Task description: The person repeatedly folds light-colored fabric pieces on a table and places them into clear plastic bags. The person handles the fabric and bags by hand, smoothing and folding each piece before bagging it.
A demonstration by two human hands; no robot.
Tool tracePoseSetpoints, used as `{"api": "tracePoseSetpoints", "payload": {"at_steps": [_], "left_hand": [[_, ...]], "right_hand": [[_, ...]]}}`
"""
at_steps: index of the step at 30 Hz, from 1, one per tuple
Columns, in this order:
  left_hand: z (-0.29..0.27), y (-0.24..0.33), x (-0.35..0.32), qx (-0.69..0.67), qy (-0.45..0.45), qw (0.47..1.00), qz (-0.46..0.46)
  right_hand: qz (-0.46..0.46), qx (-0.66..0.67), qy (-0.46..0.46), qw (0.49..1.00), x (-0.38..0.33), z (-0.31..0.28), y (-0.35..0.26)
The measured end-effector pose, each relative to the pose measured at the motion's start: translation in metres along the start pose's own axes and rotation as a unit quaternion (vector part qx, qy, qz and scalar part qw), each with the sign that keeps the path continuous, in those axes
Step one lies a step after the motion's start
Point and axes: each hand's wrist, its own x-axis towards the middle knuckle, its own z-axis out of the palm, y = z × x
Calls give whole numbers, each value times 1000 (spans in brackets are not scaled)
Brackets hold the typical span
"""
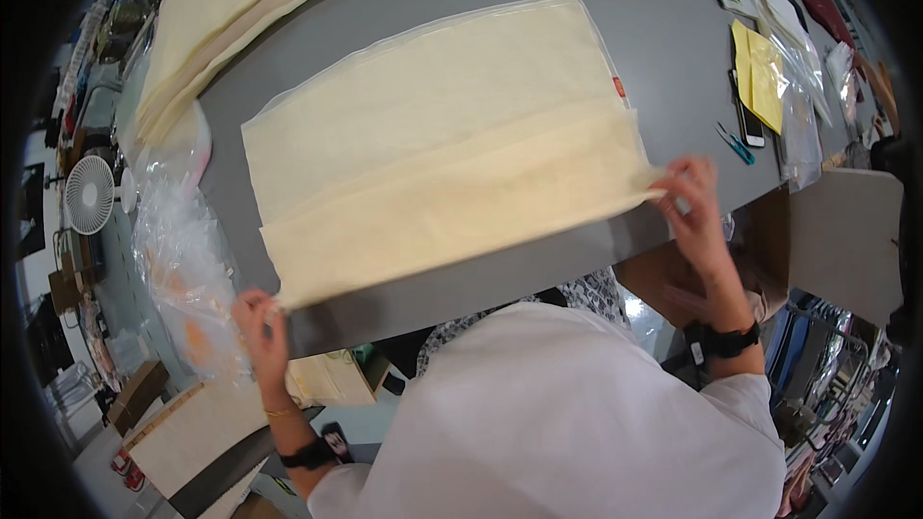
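A cream-coloured cloth (433,135) lies spread over the grey table, its near part folded over in a second layer. At the near left corner my left hand (260,327) pinches the cloth's edge. My right hand (690,207) grips the near right corner, lifting it slightly off the tabletop. Between my two hands the near edge runs fairly straight. A small red tag (618,86) sits on the cloth's right side.
A stack of cream cloths (260,0) lies at the far left. Clear plastic bags (183,250) hang by the table's left edge. Right of the cloth lie teal thread snips (738,146), a phone (750,125) and a yellow paper (760,72).
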Motion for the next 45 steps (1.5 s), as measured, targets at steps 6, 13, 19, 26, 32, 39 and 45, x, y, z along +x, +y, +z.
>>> {"api": "tracePoseSetpoints", "payload": {"at_steps": [6,13,19,26,32,39,45], "left_hand": [[-9,-76,146,-245,97,945,-195],[45,-94,246,37,-28,958,-283],[65,-44,204,211,32,974,73],[111,66,136,154,-68,986,-2],[109,90,100,89,6,995,-39],[85,73,114,-522,25,808,-270],[100,73,124,-533,-6,778,-333]], "right_hand": [[89,81,122,985,154,23,32],[114,-166,17,979,240,93,65],[161,-268,31,949,190,83,42],[231,-167,42,958,122,64,100],[266,188,-20,945,108,2,117],[85,523,-129,838,147,85,-129],[37,289,-335,896,149,177,-205]]}}
